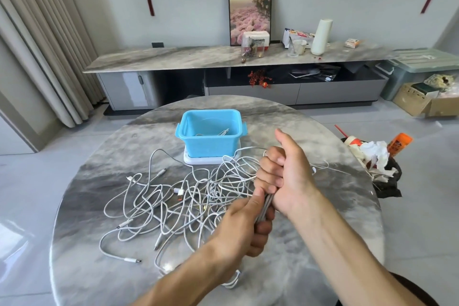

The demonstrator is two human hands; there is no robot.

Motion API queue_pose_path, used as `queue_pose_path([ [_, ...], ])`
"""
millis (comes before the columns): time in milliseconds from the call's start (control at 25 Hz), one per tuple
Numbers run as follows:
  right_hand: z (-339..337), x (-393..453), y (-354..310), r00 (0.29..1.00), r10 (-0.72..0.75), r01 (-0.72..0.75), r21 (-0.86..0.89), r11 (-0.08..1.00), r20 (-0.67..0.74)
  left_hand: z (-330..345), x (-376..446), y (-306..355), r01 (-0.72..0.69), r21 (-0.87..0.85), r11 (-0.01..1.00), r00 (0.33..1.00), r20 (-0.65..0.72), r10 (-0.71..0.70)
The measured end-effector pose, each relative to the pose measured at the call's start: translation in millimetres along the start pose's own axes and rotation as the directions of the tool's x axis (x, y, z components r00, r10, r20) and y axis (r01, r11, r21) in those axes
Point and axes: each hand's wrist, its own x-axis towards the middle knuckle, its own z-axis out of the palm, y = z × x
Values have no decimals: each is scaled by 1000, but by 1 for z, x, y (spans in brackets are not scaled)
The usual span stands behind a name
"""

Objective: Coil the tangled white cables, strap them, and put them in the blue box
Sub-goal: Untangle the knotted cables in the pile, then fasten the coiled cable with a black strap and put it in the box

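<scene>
Centrally on the round grey marble-patterned bench [99, 206] stood an open blue plastic box [210, 131], resting on a flat white lid-like base [211, 159]. Inside it lay a few thin white cable strands [218, 132], low against the near wall. Just in front of the box sprawled the tangled white cables [159, 201], loops and plugs spread loose over the bench top. The right hand [285, 169] held its grip curled round a gathered bundle of white cable [265, 204], thumb raised. The left hand [246, 223] pinched the same bundle just below, fingers wrapped about it. Beyond the bench's right edge sat a heap of crumpled paper and wrappers [375, 156].
</scene>
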Motion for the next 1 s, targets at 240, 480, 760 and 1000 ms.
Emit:
queue_pose_path([
  [240, -4, 14, 3, 997, 2, -4, 26, 1000, 75, -4, 2, 0, -36, -31, 999, 999, -32, 35],
  [480, -6, 15, -5, 946, 12, -32, 57, 998, 324, -9, 1, 14, -9, -93, 996, 999, 43, 13],
  [760, -58, 33, -47, 936, -342, 216, -629, 747, -86, -28, -2, 12, -122, -18, 992, 987, -105, 119],
  [1000, -142, 61, -21, 927, -362, -121, -992, -46, -96, -40, -3, 12, -157, -4, 988, 972, -177, 154],
])
